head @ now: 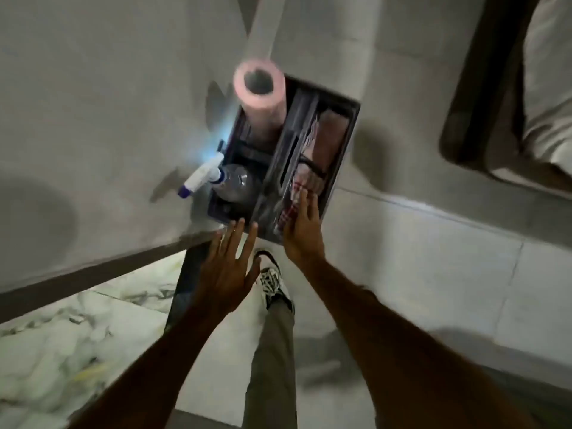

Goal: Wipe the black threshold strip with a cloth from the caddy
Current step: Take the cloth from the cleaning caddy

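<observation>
Marble floor [62,342] lies at the left, and the black threshold strip [185,283] runs beside it, partly under the left hand [227,270], whose fingers are spread and hold nothing. The caddy [343,156] sits further right on grey tiles [433,289], with a pink roll [260,97] and a spray bottle [216,181]. The right hand [303,224], fingers open, touches a checked cloth [305,184]; it looks soft and light, probably easiest pinched at a loose fold. Room is dim.
</observation>
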`<state>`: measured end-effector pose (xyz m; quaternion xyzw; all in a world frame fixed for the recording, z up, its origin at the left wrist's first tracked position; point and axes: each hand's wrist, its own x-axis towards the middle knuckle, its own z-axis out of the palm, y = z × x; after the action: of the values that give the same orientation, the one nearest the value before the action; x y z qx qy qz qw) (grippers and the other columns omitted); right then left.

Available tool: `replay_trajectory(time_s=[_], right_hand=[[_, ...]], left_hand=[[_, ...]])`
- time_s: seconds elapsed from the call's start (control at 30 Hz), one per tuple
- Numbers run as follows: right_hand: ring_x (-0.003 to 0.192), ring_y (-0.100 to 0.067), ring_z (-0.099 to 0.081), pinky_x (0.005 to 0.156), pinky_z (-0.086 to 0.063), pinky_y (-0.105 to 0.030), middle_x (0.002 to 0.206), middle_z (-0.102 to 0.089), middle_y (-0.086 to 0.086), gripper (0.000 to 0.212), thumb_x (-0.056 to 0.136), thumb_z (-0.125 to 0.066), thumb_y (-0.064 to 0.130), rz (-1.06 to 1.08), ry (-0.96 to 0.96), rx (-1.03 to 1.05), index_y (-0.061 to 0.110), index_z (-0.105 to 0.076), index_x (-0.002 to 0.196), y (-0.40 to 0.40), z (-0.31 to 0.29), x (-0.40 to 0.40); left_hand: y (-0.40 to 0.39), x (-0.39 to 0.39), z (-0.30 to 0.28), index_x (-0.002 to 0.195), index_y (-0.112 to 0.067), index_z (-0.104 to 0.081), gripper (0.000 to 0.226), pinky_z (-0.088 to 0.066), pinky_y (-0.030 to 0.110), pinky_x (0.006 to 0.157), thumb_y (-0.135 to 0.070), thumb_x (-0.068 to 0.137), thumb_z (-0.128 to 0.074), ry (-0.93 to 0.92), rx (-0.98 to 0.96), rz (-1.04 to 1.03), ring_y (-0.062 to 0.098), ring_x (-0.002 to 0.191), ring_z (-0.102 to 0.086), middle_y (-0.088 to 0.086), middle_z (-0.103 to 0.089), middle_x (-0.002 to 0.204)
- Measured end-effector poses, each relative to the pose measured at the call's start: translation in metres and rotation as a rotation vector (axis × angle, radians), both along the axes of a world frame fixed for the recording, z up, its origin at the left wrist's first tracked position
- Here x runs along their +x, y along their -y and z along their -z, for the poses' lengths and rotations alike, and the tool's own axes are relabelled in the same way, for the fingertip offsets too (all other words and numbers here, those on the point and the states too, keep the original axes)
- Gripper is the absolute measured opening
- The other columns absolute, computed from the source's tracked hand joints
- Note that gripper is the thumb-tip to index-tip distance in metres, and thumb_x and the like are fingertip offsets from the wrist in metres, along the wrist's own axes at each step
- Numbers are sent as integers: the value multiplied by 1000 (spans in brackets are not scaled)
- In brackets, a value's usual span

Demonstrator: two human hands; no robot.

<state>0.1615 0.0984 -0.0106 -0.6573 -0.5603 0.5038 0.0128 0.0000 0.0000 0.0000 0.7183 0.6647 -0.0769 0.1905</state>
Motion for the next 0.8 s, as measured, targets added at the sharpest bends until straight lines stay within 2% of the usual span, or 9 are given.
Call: replay_trajectory(time_s=[0.17,0.27,0.37,0.43,0.47,0.53,0.6,0.67,0.8], right_hand=[[169,-41,-9,140,-21,-52,183,7,-17,90,109,-62,14,200,55,-55,16,0,175,-26,77,-30],[166,-42,-20,131,-36,-52,182,9,-17,97,106,-69,17,124,149,-19,23,0,175,-32,109,-42],[152,-39,-47,105,-62,-45,183,11,-15,104,102,-67,-1,99,237,20,28,2,174,-35,128,-41],[142,-35,-58,83,-60,-29,183,11,-15,107,98,-59,-15,72,271,76,27,1,174,-31,132,-39],[140,-34,-60,79,-55,-24,183,11,-16,107,96,-57,-19,62,292,104,26,0,174,-30,134,-38],[139,-33,-60,82,-54,-25,183,9,-16,106,95,-58,-20,52,330,124,23,-2,175,-30,136,-37],[144,-32,-57,99,-59,-34,183,6,-15,102,98,-61,-16,24,371,119,23,-6,175,-31,136,-39],[151,-35,-49,117,-54,-46,184,0,-13,92,102,-62,-7,39,360,96,23,-15,174,-35,128,-40],[153,-37,-48,125,-48,-52,175,-35,-11,62,105,-66,8,207,293,99,19,-45,162,-45,100,-41]], left_hand=[[-2,-16,75,173,-11,-21,74,-16,56,135,-50,112,-37,10,-62,-1,37,168,-20,19,-22,180],[6,-24,104,173,-12,-24,77,-13,56,134,-42,109,-55,45,17,20,37,168,-21,18,-24,180],[9,-32,119,174,-14,-22,81,-12,56,135,-39,107,-61,4,77,55,36,167,-20,17,-24,180],[13,-32,124,174,-14,-21,78,-16,59,134,-39,108,-55,18,115,53,37,167,-21,19,-25,180],[13,-31,126,173,-14,-21,77,-20,61,134,-38,108,-54,29,126,43,37,167,-21,19,-26,179],[14,-29,129,173,-13,-21,76,-29,66,130,-36,109,-54,37,151,20,38,166,-22,20,-27,179],[15,-27,132,174,-14,-18,77,-31,67,129,-37,110,-53,37,152,7,38,167,-20,20,-25,179],[17,-23,133,175,-16,-12,77,-28,67,131,-39,112,-50,72,137,-16,37,169,-15,18,-20,181],[16,-15,127,175,-17,-6,78,-14,63,136,-44,113,-45,87,83,-62,35,170,-2,17,-8,183]])
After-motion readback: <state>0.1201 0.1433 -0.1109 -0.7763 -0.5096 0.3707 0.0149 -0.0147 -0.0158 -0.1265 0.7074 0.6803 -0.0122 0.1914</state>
